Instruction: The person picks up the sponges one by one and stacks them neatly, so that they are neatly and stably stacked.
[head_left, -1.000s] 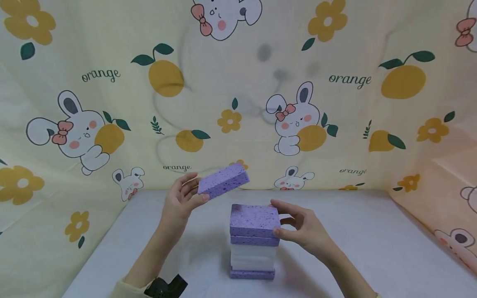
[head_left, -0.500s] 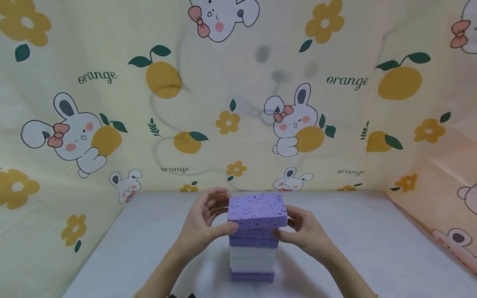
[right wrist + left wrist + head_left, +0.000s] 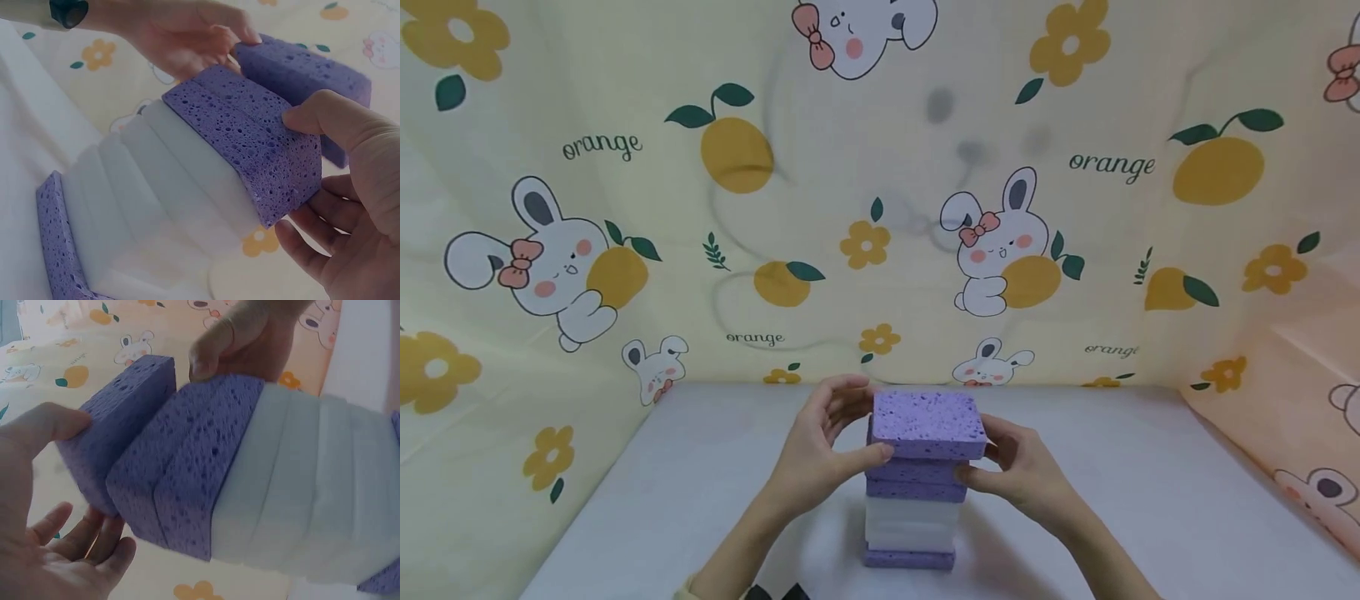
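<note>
A purple speckled sponge (image 3: 928,421) lies nearly level close over the top of a stack, pinched by my left hand (image 3: 820,458) with the thumb at its near left corner. The left wrist view shows a gap between this sponge (image 3: 122,425) and the stack. Below it come two purple sponges (image 3: 244,125), then several white blocks (image 3: 912,523) with soft edges, and one purple sponge (image 3: 910,559) at the bottom. My right hand (image 3: 1026,471) grips the upper purple part of the stack from the right, thumb in front and fingers behind.
The stack stands on a white tabletop (image 3: 700,492). A cream cloth (image 3: 865,167) printed with rabbits and oranges hangs behind and along both sides. A dark device (image 3: 69,11) is strapped to my left wrist.
My left hand has carried its tilted sponge right and down from the upper left to over the stack, and turned it roughly in line. My right hand has stayed at the stack.
</note>
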Demonstrator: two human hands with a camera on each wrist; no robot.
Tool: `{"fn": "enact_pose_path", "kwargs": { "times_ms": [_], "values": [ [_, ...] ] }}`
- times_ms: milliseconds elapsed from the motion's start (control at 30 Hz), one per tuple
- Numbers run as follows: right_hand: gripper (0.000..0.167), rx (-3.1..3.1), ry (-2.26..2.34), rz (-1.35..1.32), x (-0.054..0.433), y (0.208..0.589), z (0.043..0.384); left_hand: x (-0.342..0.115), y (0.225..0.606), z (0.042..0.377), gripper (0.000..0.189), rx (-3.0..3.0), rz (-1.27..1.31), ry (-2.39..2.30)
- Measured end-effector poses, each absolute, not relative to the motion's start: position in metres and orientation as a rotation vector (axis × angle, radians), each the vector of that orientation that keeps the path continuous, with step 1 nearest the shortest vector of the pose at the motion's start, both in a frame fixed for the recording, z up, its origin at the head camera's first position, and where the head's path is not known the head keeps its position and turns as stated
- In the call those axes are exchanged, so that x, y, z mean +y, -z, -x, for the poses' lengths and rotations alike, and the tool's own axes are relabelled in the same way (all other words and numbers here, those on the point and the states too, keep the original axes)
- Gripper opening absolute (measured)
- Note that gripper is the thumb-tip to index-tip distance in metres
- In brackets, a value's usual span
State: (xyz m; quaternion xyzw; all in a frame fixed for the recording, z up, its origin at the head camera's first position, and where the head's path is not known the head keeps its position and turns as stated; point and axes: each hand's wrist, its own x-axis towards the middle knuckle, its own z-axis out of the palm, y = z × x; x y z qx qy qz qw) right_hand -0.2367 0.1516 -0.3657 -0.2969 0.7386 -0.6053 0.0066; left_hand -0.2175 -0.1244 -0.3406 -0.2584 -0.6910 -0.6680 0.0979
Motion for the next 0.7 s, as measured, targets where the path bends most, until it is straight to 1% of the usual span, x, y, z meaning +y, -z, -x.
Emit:
{"fn": "enact_pose_path", "kwargs": {
  "times_ms": [333,567,700],
  "values": [
    [0.069,2.311,1.871,1.005,0.154,0.365,0.239,-0.137,0.345,0.227,0.076,-2.191,0.818,1.829],
    [0.07,2.256,1.877,1.069,0.156,0.362,0.239,-0.145,0.346,0.233,0.078,-2.186,0.787,1.9],
    [0.071,2.24,1.875,1.044,0.157,0.361,0.239,-0.144,0.346,0.234,0.078,-2.208,0.809,1.919]
  ]
}}
